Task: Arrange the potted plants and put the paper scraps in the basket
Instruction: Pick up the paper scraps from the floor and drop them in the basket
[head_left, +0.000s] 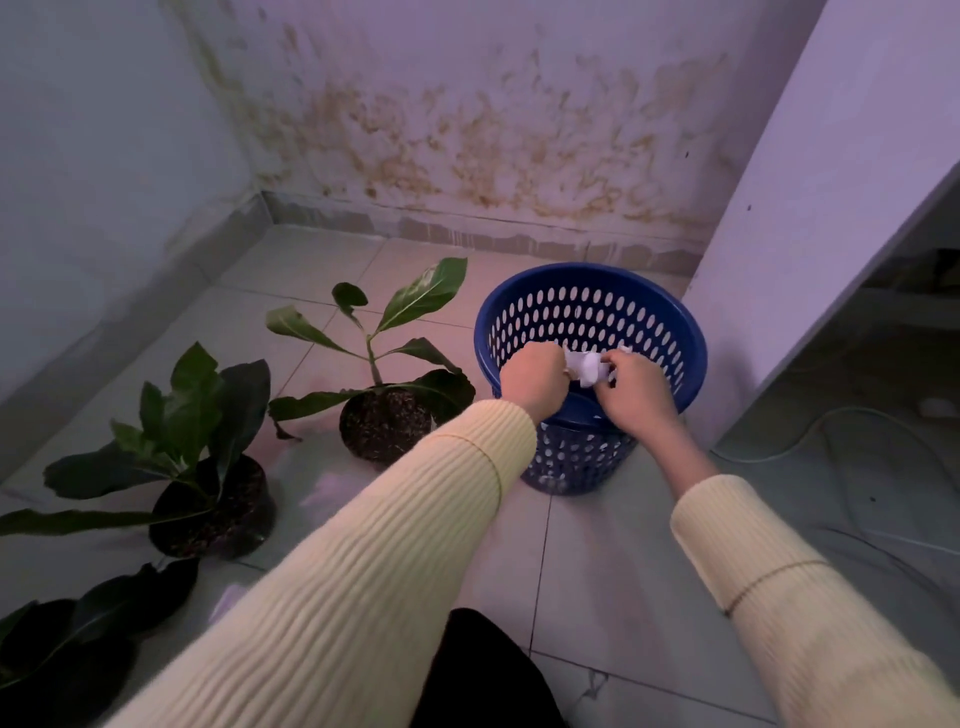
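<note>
A blue perforated plastic basket stands on the tiled floor near the back wall. Both hands hover over its mouth. My left hand and my right hand pinch the same crumpled white paper scraps between them, just above the basket's opening. Three potted plants in black pots stand in a diagonal row to the left: one beside the basket, one nearer me, and one at the lower left corner, partly cut off.
A stained wall and skirting run behind the basket. A white panel stands right of the basket, touching or nearly touching it. White and dark cables lie on the floor at right. A small white scrap lies by my left sleeve.
</note>
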